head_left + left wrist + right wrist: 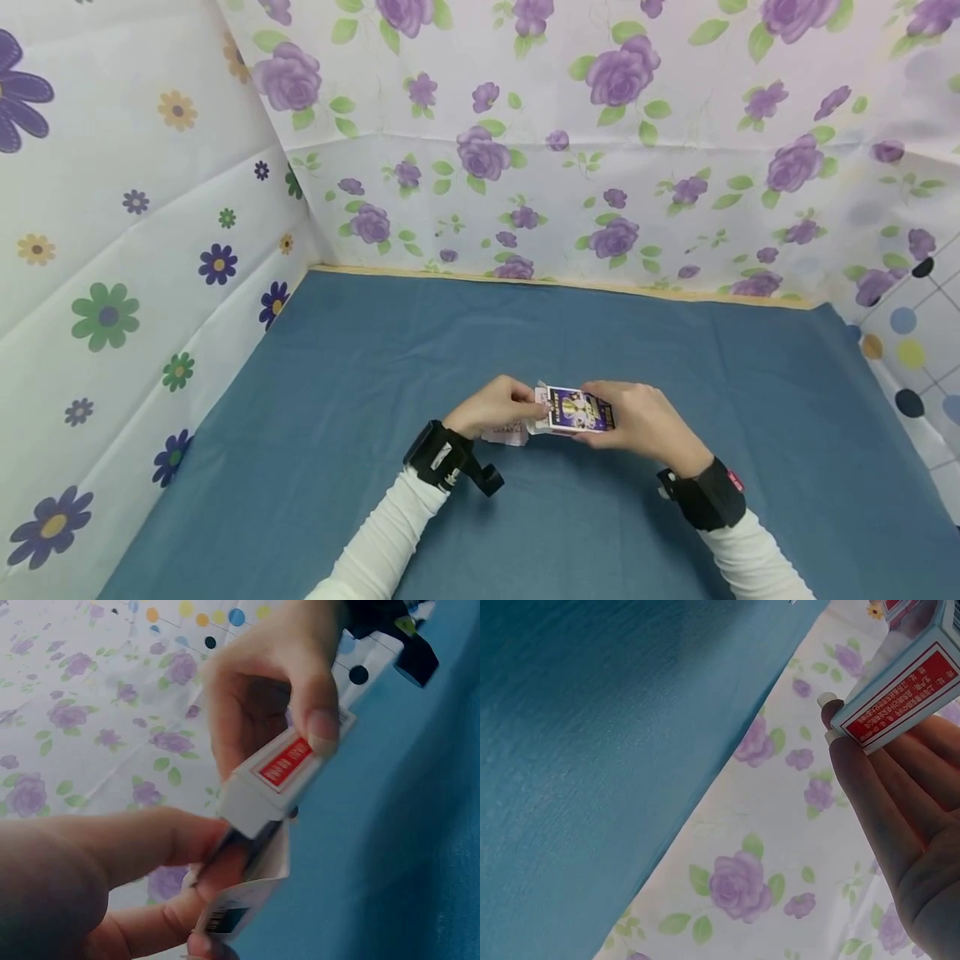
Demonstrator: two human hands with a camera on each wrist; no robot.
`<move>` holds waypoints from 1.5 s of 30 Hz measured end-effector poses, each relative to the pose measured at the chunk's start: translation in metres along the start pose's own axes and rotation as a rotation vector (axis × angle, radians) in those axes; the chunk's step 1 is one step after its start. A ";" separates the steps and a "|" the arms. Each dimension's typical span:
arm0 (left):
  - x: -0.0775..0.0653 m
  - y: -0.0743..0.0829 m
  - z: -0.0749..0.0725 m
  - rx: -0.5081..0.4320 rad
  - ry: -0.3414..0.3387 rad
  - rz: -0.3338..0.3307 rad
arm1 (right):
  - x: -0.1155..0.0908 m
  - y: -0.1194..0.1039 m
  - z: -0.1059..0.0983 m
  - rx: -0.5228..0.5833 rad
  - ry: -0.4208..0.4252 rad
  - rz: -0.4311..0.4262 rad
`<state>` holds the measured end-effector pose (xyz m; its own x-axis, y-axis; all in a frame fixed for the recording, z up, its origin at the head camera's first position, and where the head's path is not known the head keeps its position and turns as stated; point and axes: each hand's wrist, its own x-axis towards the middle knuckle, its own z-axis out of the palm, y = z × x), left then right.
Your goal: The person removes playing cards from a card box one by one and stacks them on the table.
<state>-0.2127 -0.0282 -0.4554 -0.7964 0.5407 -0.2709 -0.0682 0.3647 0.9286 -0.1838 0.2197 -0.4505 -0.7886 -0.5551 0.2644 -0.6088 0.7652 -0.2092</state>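
Small white rectangular cardboard box with purple printed face | held above smooth blue cloth | right hand: fingers clamped on its right end; left hand: fingers pinching its opened end | I think strong pulling could tear the thin white flap, tight squeezing could crush walls | long axis left-to-right, opening pointing left

Your head view is bright; your wrist views are dimmer, shadows darken the surface, and the left one blurs the box.
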 end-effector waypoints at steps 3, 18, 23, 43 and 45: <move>0.001 -0.001 -0.001 -0.005 -0.022 0.008 | 0.000 0.001 0.000 0.001 0.012 -0.008; -0.006 -0.003 -0.029 -0.122 -0.069 0.023 | 0.001 0.005 -0.003 0.007 -0.019 0.066; -0.012 -0.002 -0.041 -0.210 -0.110 0.022 | 0.002 0.007 -0.003 0.015 -0.021 0.078; -0.013 -0.014 -0.063 -0.349 0.407 0.004 | 0.000 0.008 0.002 0.025 -0.006 0.077; -0.010 -0.018 -0.063 -0.338 0.430 0.005 | -0.001 0.009 0.002 0.024 -0.005 0.075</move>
<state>-0.2419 -0.0881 -0.4537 -0.9662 0.1574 -0.2042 -0.1970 0.0604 0.9785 -0.1889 0.2261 -0.4546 -0.8327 -0.4977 0.2426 -0.5495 0.7968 -0.2512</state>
